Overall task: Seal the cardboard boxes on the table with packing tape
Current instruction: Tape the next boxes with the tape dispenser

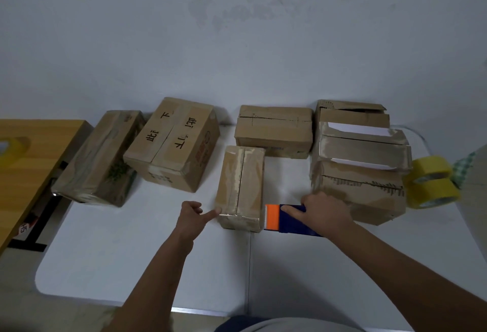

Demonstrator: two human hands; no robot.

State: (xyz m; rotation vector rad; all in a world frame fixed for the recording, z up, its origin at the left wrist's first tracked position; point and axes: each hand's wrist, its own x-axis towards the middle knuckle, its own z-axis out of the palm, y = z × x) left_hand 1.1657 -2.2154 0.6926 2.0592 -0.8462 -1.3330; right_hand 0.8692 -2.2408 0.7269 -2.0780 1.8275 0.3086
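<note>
**Tape dispenser at the near end of the small box**

My left hand (191, 217) is at the near left corner of the small cardboard box (241, 186), forefinger stretched out with its tip on the corner, thumb up, the other fingers curled in and holding nothing. My right hand (322, 211) grips the blue tape dispenser (291, 221), forefinger laid straight along its top, the rest wrapped round the body. Its orange head meets the box's near right corner, and the dispenser runs left to right, across the box's length.

The small box sits mid-table, a long narrow block of matte brown cardboard with its long axis running away from me. A seam runs down the middle of its top, and glossy clear tape shines over the near end and along the seam.

Around it on the white table (131, 252), well apart to the left, lie a box wrapped in shiny tape (100, 157) and a printed carton (174, 144) with black characters across its flaps. Behind sits a wide flat box (274, 131) with a ragged seam. To the right, a stack of torn boxes (361, 157) with peeled white patches rises just beside my right hand. Two yellow tape rolls (432, 181) are stacked beyond it at the table's right edge.
</note>
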